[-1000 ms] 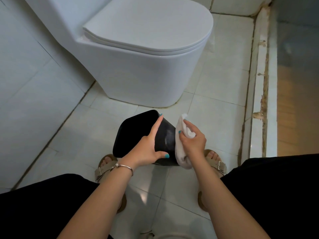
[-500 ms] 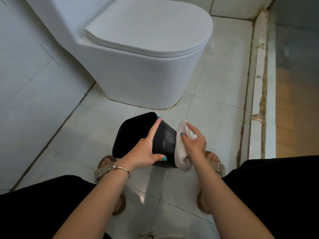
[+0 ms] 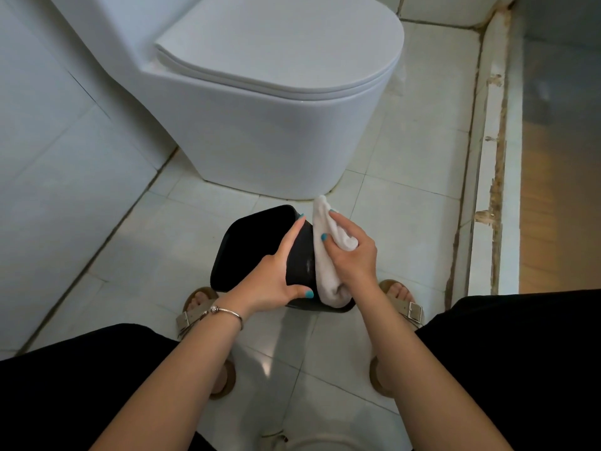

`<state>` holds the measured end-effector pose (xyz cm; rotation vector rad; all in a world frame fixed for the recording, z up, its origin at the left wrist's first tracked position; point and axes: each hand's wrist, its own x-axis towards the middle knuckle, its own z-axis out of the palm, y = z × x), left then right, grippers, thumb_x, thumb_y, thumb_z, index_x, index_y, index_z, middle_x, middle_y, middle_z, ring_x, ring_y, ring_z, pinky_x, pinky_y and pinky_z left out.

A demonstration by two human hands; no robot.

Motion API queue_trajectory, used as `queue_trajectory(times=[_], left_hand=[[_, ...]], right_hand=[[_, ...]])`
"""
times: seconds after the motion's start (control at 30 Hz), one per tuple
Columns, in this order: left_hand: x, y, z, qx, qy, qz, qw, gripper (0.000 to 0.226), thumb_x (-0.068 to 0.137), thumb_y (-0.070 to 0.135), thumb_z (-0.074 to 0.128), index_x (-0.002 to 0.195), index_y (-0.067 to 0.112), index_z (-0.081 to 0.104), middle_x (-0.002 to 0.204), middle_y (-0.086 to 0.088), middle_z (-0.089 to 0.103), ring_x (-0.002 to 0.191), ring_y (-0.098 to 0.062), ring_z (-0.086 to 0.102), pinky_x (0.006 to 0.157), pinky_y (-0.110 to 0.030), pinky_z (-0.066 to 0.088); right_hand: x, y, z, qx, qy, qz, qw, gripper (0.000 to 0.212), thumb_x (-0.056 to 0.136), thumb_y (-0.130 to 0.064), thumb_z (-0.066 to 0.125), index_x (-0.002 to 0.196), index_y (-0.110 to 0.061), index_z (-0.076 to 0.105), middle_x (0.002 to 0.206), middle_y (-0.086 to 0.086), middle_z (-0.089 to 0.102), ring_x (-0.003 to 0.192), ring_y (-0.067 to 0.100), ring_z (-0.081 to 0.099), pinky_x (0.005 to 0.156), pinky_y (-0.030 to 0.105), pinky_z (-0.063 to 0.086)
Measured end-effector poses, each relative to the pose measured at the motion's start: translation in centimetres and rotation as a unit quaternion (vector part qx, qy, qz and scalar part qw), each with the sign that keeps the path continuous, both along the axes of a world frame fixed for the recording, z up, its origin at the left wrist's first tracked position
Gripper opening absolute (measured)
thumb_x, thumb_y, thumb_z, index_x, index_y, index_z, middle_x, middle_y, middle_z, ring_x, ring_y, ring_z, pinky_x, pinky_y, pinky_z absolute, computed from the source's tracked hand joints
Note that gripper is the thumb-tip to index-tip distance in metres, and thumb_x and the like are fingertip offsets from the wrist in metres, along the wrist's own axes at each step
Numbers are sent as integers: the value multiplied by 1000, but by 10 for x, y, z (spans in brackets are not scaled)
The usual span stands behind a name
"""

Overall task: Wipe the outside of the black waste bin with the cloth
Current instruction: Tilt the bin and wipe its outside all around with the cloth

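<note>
Bare arms, teal nail polish [image 3: 324, 236], silver bracelet [image 3: 227, 312] on left wrist, black trousers [image 3: 520, 346], tan buckled sandals [image 3: 411, 312].

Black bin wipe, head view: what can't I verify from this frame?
- Right side of the black waste bin: covered by the cloth and right hand, so its cleanliness can't be judged.
- Bin's far side and base: turned away from the camera.
- Bin interior: too dark to tell if empty.
- Left hand palm contact: hidden by its own back.
- Object at the bottom edge: cut off.
</note>
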<state>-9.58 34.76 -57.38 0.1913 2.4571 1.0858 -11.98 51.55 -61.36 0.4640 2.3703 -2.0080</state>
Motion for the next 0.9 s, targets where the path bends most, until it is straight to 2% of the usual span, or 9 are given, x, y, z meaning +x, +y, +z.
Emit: queue_trajectory(times=[0.17, 0.27, 0.33, 0.47, 0.63, 0.7, 0.8, 0.9], left_hand=[[2, 2, 1, -13, 1, -7, 1000, 125, 76, 24, 83, 137, 67, -17, 100, -9, 67, 83, -16, 67, 86, -30, 52], [-2, 2, 0, -5, 7, 7, 1000, 124, 76, 23, 83, 139, 65, -16, 105, -11, 68, 84, -15, 67, 84, -26, 51], [-3, -1, -2, 13, 7, 24, 1000, 123, 77, 21, 82, 143, 60, -14, 115, -10, 66, 89, -15, 67, 85, -26, 50], [2, -5, -3, 31, 15, 29, 999, 120, 78, 18, 80, 146, 56, -13, 121, -9, 64, 91, -15, 67, 85, -28, 53], [5, -9, -4, 14, 15, 43, 999, 124, 79, 20, 79, 142, 60, -20, 124, -19, 60, 94, -27, 67, 89, -42, 54], [6, -12, -5, 7, 12, 58, 998, 127, 79, 21, 79, 139, 61, -25, 114, -20, 64, 84, -22, 68, 85, -41, 55], [7, -12, -5, -2, 10, 56, 998, 126, 80, 22, 79, 139, 59, -26, 111, -15, 63, 79, -16, 67, 85, -37, 56], [3, -10, -6, 1, 14, 52, 999, 124, 80, 22, 78, 142, 56, -24, 112, -6, 61, 80, -11, 66, 84, -31, 55]], right_hand=[[4, 14, -11, 20, -91, -73, 993, 39, 87, -16, 68, 122, -34, 67, 131, -9, 62, 121, 13, 56, 95, 18, 41], [-2, 4, 0, 11, -56, -47, 997, 39, 85, -14, 70, 118, -35, 68, 129, -10, 62, 119, 9, 55, 98, 17, 42], [-9, -9, 13, -1, -18, -3, 1000, 40, 84, -13, 72, 116, -36, 69, 123, -14, 64, 113, 3, 57, 94, 12, 42], [-9, -22, 21, -1, 34, 50, 998, 43, 82, -14, 74, 105, -50, 65, 106, -24, 61, 100, -11, 55, 87, 7, 42], [-3, -11, 1, -7, 2, 18, 1000, 41, 85, -14, 70, 115, -40, 68, 122, -14, 63, 112, 0, 55, 92, 10, 39], [1, -3, -10, -2, -40, -20, 999, 40, 86, -14, 69, 120, -36, 68, 125, -12, 62, 117, 5, 55, 95, 13, 38], [6, 6, -17, 27, -88, -60, 994, 40, 87, -15, 68, 123, -34, 67, 127, -10, 61, 120, 11, 55, 94, 16, 38], [2, 1, -8, 44, -69, -27, 996, 41, 86, -14, 69, 122, -35, 68, 120, -13, 59, 114, 8, 52, 93, 15, 36]])
